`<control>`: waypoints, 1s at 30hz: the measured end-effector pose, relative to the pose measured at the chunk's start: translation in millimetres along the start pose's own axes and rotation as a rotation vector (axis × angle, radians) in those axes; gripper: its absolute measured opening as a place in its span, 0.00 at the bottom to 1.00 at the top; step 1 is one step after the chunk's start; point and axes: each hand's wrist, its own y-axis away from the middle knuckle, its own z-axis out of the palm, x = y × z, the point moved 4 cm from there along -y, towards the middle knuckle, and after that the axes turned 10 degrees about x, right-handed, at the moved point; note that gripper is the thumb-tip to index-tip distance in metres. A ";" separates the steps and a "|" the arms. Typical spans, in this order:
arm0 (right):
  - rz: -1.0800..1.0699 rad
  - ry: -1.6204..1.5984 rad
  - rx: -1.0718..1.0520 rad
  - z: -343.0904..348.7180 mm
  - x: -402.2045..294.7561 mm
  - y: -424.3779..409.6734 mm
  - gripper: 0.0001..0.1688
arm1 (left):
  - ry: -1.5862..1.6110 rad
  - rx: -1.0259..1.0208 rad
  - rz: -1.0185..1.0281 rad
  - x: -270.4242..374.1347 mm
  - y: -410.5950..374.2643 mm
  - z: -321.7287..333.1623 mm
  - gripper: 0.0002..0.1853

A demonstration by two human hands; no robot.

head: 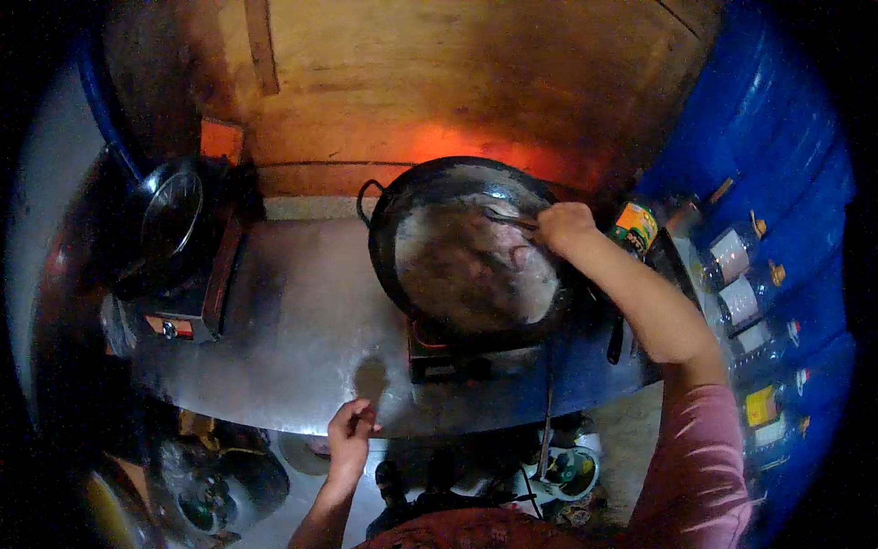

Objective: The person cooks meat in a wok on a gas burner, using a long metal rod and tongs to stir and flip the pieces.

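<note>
A large dark wok [384, 254] with a loop handle sits on a gas stove [473, 364]. Greyish liquid and pale pinkish pieces that look like meat [509, 240] fill much of it; steam or blur hides detail. Over the wok's right side, my right hand [566, 228] grips a dark utensil [507, 218] whose tip reaches down to the pieces. My left hand [351, 431] is at the front edge of the metal counter [295, 309], fingers loosely curled. A dark oval patch lies just beyond those fingers; whether it is a shadow or a held thing is unclear.
At left stands a second stove [175, 326] with a pan or lid [171, 213] on it. A yellow-green labelled container [636, 223] is right of the wok, near a black handle [615, 342]. Several bottles [741, 298] line the blue sheet. Below are a bucket [576, 473] and bags.
</note>
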 end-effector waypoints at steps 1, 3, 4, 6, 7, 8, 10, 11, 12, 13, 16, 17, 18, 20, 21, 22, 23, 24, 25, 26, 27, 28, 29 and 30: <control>0.020 0.012 -0.026 4.6 -1.7 -1.5 0.20 | -0.002 -0.004 0.013 12.7 0.1 12.5 0.10; 0.008 0.005 0.061 2.5 0.6 8.8 0.20 | -0.140 -0.115 0.092 46.0 -3.8 49.9 0.11; 0.027 -0.012 0.072 -12.0 -0.7 24.9 0.20 | -0.124 -0.176 0.209 63.8 -1.3 67.7 0.11; 0.058 -0.074 0.060 -42.0 0.1 59.2 0.20 | 0.100 -0.286 0.181 70.5 -6.5 107.1 0.11; 0.065 -0.090 0.090 -43.7 6.0 71.8 0.20 | 0.090 -0.323 0.166 75.0 -7.5 129.3 0.11; 0.070 -0.104 0.120 -43.1 13.4 84.1 0.20 | 0.080 -0.356 0.150 80.0 -6.1 150.2 0.12; 0.146 -0.088 0.111 -41.5 29.0 102.8 0.21 | 0.031 -0.472 0.274 101.8 4.0 192.3 0.12; 0.136 -0.070 0.133 -43.9 35.4 110.5 0.22 | 0.002 -0.473 0.381 104.6 8.4 208.8 0.12; 0.124 -0.059 0.159 -46.6 42.4 117.8 0.22 | -0.034 -0.470 0.493 102.9 9.3 224.7 0.12; 0.116 -0.050 0.179 -48.1 48.9 124.7 0.22 | -0.073 -0.471 0.600 102.1 12.4 237.5 0.12; 0.146 -0.028 0.217 -48.6 68.5 138.7 0.21 | -0.176 -0.537 0.678 93.7 25.0 260.3 0.12; 0.144 -0.028 0.222 -47.8 74.1 144.2 0.20 | -0.150 -0.531 0.688 90.1 29.7 265.3 0.12; 0.132 -0.124 0.242 -53.0 73.4 154.4 0.19 | -0.131 -0.514 0.694 85.6 33.2 266.9 0.12; 0.200 -0.287 0.255 -47.6 67.0 174.2 0.18 | -0.076 -0.491 0.552 74.6 36.8 274.7 0.13; 0.240 -0.360 0.264 -43.0 64.5 187.9 0.18 | -0.038 -0.492 0.406 68.8 38.0 282.9 0.13; 0.257 -0.472 0.287 -25.2 61.8 199.9 0.18 | 0.000 -0.497 0.263 64.2 40.2 293.0 0.14; 0.274 -0.583 0.312 0.1 56.2 209.8 0.17 | -0.007 -0.460 0.291 64.9 42.8 301.1 0.15; 0.322 -0.678 0.337 14.7 42.5 217.1 0.17 | -0.019 -0.414 0.318 66.5 44.5 306.3 0.17; 0.363 -0.756 0.409 37.5 26.1 222.4 0.16 | -0.035 -0.373 0.345 65.3 45.5 310.5 0.18; 0.406 -0.829 0.489 56.9 12.3 228.8 0.16 | -0.074 -0.366 0.361 64.1 48.5 313.6 0.20; 0.437 -0.879 0.613 73.6 3.1 232.0 0.15 | -0.114 -0.359 0.375 60.7 50.8 314.6 0.22; 0.472 -1.052 0.547 67.9 -8.1 231.9 0.16 | -0.163 -0.341 0.387 56.0 50.3 311.3 0.23; 0.509 -1.221 0.479 55.7 -19.8 233.3 0.16 | -0.176 -0.308 0.361 47.2 42.2 309.8 0.24; 0.443 -1.246 0.453 41.7 -29.5 239.8 0.16 | -0.191 -0.265 0.330 32.1 28.3 304.1 0.25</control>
